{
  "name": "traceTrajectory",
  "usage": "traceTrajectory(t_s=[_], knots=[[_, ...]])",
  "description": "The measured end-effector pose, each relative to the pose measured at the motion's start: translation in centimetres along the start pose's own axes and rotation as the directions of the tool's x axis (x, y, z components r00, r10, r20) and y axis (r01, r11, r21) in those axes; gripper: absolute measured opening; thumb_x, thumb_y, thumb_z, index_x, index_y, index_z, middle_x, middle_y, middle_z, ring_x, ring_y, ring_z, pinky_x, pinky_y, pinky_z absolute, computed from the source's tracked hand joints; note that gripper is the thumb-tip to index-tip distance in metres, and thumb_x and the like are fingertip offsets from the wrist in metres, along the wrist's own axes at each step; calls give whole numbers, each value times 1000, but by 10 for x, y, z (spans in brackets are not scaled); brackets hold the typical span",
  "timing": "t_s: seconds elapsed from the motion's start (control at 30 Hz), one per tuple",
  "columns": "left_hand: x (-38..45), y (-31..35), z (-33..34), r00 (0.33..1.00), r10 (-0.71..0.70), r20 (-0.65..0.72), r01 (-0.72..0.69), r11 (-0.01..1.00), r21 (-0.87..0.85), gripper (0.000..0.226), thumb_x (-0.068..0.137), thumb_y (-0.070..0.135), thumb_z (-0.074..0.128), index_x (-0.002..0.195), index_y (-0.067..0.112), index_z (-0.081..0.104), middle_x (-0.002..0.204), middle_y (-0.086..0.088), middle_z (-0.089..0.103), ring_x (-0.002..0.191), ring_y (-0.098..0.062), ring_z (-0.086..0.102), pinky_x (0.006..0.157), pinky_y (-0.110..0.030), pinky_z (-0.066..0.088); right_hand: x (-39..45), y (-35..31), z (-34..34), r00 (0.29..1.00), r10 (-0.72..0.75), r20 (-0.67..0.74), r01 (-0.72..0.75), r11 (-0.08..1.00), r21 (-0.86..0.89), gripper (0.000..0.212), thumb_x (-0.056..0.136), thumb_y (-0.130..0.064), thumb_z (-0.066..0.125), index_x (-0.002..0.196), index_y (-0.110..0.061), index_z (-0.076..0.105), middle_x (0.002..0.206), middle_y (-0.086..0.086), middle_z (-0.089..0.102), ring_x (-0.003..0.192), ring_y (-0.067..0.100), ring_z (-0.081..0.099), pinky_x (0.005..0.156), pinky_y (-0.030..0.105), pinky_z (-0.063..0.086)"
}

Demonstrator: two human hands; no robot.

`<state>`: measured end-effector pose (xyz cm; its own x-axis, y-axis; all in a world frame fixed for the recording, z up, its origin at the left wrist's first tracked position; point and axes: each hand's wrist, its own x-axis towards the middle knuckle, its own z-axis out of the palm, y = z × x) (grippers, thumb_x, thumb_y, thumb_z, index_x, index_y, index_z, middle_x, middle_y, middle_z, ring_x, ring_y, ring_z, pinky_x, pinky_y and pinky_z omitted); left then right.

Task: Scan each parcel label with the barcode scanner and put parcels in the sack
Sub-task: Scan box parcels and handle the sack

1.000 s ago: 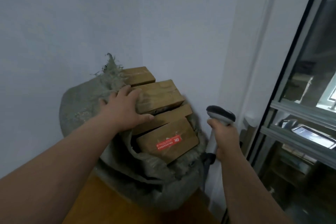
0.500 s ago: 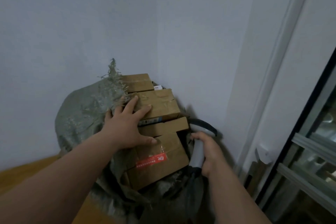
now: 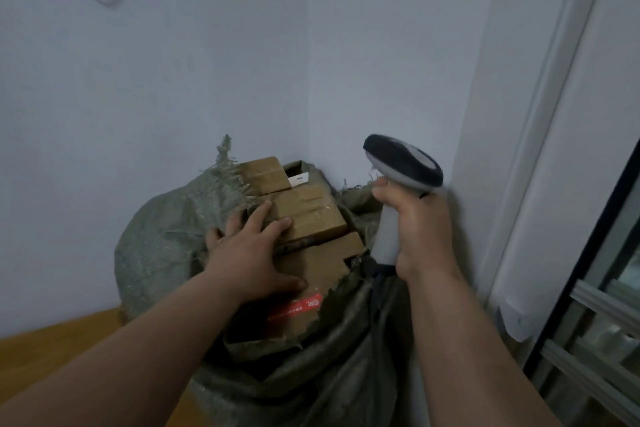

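The left hand [image 3: 251, 250] lies flat with its fingers spread and nearly straight, palm down on the parcels [image 3: 304, 215] that fill the mouth of the sack [image 3: 162, 236]; the fingertips touch the second box from the back and the thumb reaches toward 3 o'clock across the front box. It presses rather than grips, and nothing is held in it. The right hand [image 3: 420, 232] is clamped around the grey handle of the barcode scanner [image 3: 403, 163], fingers wrapped fully closed, the scanner upright with its dark head at 12 o'clock above the fist, tilted toward 10 o'clock. The two hands are apart, the scanner hand at 3 o'clock of the pressing hand, just beside the sack's right rim.

Four brown cardboard parcels can be counted in the sack, stacked in a row running from 12 o'clock back to 6 o'clock front; the front one carries a red label [image 3: 296, 308] and a white label [image 3: 298, 179] shows behind the rearmost boxes. There is one sack, grey-green woven, its frayed edge standing up at 11 o'clock. It rests on a wooden surface [image 3: 52, 347] in the corner of a pale wall [image 3: 173, 62]. One scanner, two hands, both forearms bare
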<state>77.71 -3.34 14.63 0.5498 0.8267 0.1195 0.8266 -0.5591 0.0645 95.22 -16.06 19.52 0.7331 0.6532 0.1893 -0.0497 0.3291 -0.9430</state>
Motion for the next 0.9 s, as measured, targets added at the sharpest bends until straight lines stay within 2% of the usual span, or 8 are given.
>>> traceTrajectory(t_s=[0.17, 0.33, 0.5, 0.6, 0.67, 0.73, 0.8, 0.9], knots=[[1, 20, 9, 992, 127, -26, -124, 989, 80, 61, 97, 57, 41, 151, 50, 14, 166, 7, -10, 150, -33, -6, 114, -64, 8, -7, -35, 33, 993, -70, 92, 65, 996, 61, 8, 79, -6, 72, 83, -11, 69, 71, -3, 64, 65, 9, 61, 58, 27, 48], [15, 16, 10, 987, 157, 46, -158, 987, 19, 61, 97, 58, 45, 149, 55, 14, 166, 10, -11, 150, -31, -9, 114, -63, 3, -20, -52, 40, 946, -301, 121, 289, 951, 106, 7, 73, -7, 72, 75, -13, 68, 78, 0, 65, 70, 8, 61, 58, 23, 50], [10, 3, -13, 977, 212, 12, -206, 961, -182, 61, 92, 34, 63, 148, 43, 40, 165, 7, 15, 150, -25, 13, 120, -53, 18, -11, -33, 25, 997, -83, 1, 83, 991, -103, 6, 76, -8, 73, 75, -10, 67, 71, 2, 61, 73, 21, 59, 66, 36, 46], [1, -11, -33, 988, 37, -151, -104, 877, -469, 53, 90, 20, 65, 141, 29, 53, 129, -1, 55, 120, -19, 52, 101, -34, 45, -13, -25, 15, 1000, -20, -11, 18, 987, -161, 8, 76, -9, 72, 73, -10, 65, 71, 7, 58, 73, 24, 56, 66, 37, 42], [-3, -23, -47, 951, -212, -224, 10, 748, -664, 46, 93, 33, 64, 138, 23, 56, 109, -2, 60, 100, -17, 57, 86, -28, 43, -16, -25, 13, 999, -33, -15, 28, 973, -229, 9, 75, -10, 71, 72, -8, 63, 68, 9, 52, 69, 23, 51, 63, 37, 37], [-2, -40, -59, 884, -403, -238, 97, 655, -749, 59, 90, 53, 63, 136, 17, 57, 122, -8, 63, 112, -25, 58, 90, -32, 41, -18, -28, 16, 993, -112, -48, 90, 939, -331, 17, 70, -16, 69, 66, -7, 55, 64, 7, 47, 65, 21, 46, 61, 36, 34], [-2, -61, -64, 870, -462, -171, 207, 658, -724, 71, 80, 58, 72, 136, 15, 57, 136, -10, 58, 125, -31, 54, 99, -38, 42, -23, -32, 20, 968, -229, -104, 166, 893, -419, 20, 65, -21, 66, 59, -14, 48, 67, -2, 50, 70, 22, 52, 68, 39, 43], [-6, -91, -60, 886, -463, -9, 335, 655, -677, 73, 74, 27, 86, 139, 14, 54, 133, -17, 58, 119, -36, 56, 99, -43, 48, -38, -36, 30, 930, -363, -63, 290, 826, -483, 12, 65, -26, 63, 56, -28, 56, 70, -17, 57, 102, 30, 57, 98, 53, 45]])
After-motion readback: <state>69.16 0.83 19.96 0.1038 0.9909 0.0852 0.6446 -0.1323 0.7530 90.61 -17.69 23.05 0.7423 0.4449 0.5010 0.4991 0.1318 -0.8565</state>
